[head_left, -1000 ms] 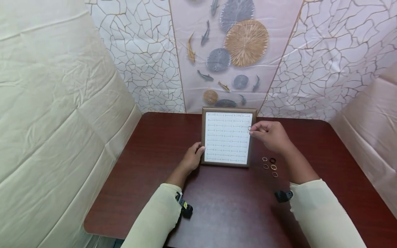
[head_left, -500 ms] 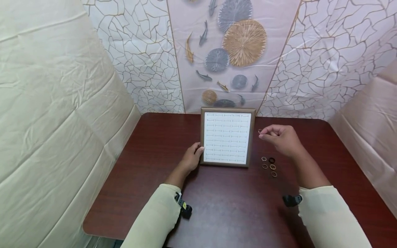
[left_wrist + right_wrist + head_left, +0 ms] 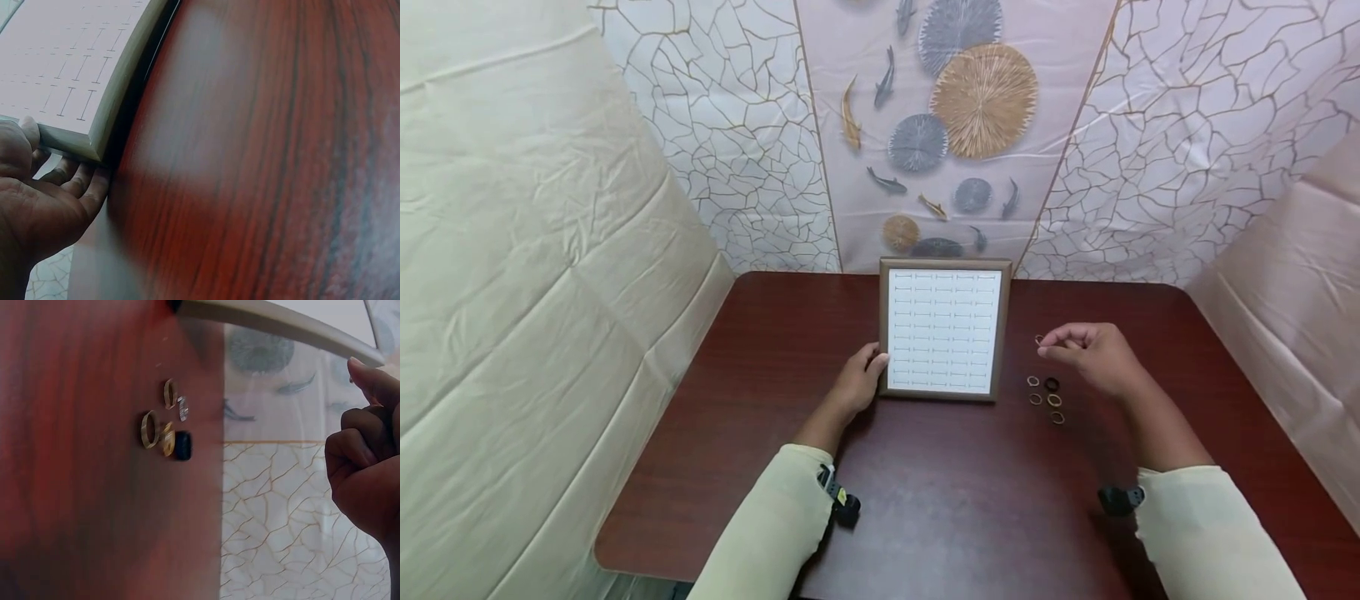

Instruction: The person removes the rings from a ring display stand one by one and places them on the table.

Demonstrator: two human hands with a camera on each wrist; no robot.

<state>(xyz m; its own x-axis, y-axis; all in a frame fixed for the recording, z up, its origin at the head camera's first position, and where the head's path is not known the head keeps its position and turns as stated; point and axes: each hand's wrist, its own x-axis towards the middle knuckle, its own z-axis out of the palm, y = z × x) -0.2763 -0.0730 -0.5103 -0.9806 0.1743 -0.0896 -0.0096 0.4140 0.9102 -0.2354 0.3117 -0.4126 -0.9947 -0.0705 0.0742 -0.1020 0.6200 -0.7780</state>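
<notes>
A ring display board (image 3: 943, 332) with a brown frame and white slotted panel leans upright on the table, tilted back. My left hand (image 3: 856, 381) grips its left edge; in the left wrist view, the thumb lies at the front and the fingers reach behind the frame. Right of the board, my right hand (image 3: 1097, 358) pinches a small ring (image 3: 1039, 340) between thumb and fingertips, above the table. Below that hand lie several loose rings: a black ring (image 3: 182, 445), a silvery ring (image 3: 183, 409), a gold ring (image 3: 167, 441) and plainer bands. The held ring is mostly hidden in the right wrist view.
The dark red wooden table (image 3: 760, 400) has rounded corners. Behind it hangs a patterned backdrop (image 3: 745, 133), and a pale padded cloth (image 3: 535, 275) stands at the left. A small black camera (image 3: 1120, 500) sits on the right wrist.
My right hand has moved away from the board's right edge, to the right and down toward the loose rings, with the ring still pinched. The left hand keeps its grip on the board.
</notes>
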